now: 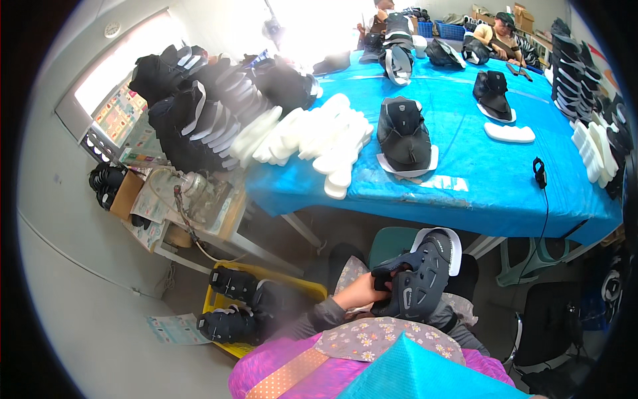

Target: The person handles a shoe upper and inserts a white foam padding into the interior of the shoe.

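Observation:
A black shoe upper (420,282) with a white board edging its toe (454,253) is held over my lap, its toe pointing up and away from me. My left hand (363,290) is closed on its collar from the left, the fingers partly tucked into the opening. My right hand is hidden behind the upper; only the grey right sleeve (457,327) shows beside it. Ahead, a similar black upper (404,136) stands on the blue-covered table (319,199), its white board sticking out around the toe.
White foot-shaped pieces (319,136) lie heaped left of the upper, beside stacked black uppers (179,113). A yellow crate (302,282) with black uppers is at my left. Another white piece (510,133) and a black cable (539,174) lie right. Two people work at the far end.

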Tool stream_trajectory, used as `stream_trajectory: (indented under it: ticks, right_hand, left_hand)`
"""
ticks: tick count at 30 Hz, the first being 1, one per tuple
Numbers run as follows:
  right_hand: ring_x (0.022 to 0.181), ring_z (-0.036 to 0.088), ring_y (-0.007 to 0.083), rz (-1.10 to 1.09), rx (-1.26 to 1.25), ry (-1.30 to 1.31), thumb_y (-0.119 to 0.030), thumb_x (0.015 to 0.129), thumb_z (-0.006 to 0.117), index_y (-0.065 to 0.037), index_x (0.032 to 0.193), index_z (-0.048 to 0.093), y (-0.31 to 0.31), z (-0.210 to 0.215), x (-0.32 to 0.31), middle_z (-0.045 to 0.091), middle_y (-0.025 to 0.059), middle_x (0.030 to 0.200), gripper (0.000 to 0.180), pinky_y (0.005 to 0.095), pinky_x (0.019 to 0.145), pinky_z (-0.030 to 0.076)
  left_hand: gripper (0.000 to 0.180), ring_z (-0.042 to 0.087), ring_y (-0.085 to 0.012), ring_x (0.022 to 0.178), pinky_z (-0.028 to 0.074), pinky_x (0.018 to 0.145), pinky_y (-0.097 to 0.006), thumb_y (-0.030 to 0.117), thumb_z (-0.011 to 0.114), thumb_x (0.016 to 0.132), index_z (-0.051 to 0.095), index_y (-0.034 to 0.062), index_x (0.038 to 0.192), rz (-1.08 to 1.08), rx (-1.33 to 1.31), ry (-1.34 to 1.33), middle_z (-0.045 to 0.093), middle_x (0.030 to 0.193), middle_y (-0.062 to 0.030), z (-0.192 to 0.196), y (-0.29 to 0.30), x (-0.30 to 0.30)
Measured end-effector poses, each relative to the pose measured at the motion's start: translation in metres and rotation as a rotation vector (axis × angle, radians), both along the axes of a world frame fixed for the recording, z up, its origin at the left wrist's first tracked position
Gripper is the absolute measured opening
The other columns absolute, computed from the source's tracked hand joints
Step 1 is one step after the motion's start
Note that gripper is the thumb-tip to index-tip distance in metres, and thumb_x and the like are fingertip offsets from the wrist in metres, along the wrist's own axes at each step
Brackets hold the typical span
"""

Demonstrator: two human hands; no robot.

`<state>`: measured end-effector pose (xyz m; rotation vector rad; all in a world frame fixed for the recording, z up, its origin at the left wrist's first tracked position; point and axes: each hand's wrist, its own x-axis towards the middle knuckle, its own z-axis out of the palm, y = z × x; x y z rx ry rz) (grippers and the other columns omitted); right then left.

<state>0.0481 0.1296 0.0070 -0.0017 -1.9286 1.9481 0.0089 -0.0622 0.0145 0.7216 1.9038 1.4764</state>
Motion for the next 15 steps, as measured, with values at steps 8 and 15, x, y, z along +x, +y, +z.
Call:
stream_trajectory:
  ticks: [8, 15]
  right_hand:
    - [0.106, 0.053, 0.0254, 0.104, 0.003, -0.030, -0.001, 0.076, 0.072, -0.001, 0.123, 0.045, 0.000, 0.007, 0.006, 0.051, 0.0142, 0.118, 0.054, 0.0341, 0.090, 0.045]
    - [0.104, 0.054, 0.0244, 0.147, 0.005, -0.045, -0.001, 0.076, 0.072, 0.000, 0.123, 0.046, 0.006, 0.011, 0.011, 0.052, 0.0137, 0.117, 0.054, 0.0334, 0.089, 0.045]
  left_hand:
    - [0.036, 0.058, -0.0142, 0.092, 0.048, 0.083, -0.031, 0.004, 0.066, 0.076, 0.060, -0.0009, 0.111, 0.059, 0.030, -0.009, 0.066, 0.099, -0.0073, -0.027, -0.002, 0.005]
    - [0.046, 0.060, -0.0166, 0.099, 0.048, 0.088, -0.032, 0.001, 0.065, 0.075, 0.057, -0.0028, 0.119, 0.033, 0.020, -0.071, 0.066, 0.107, -0.0099, -0.026, -0.001, 0.000]
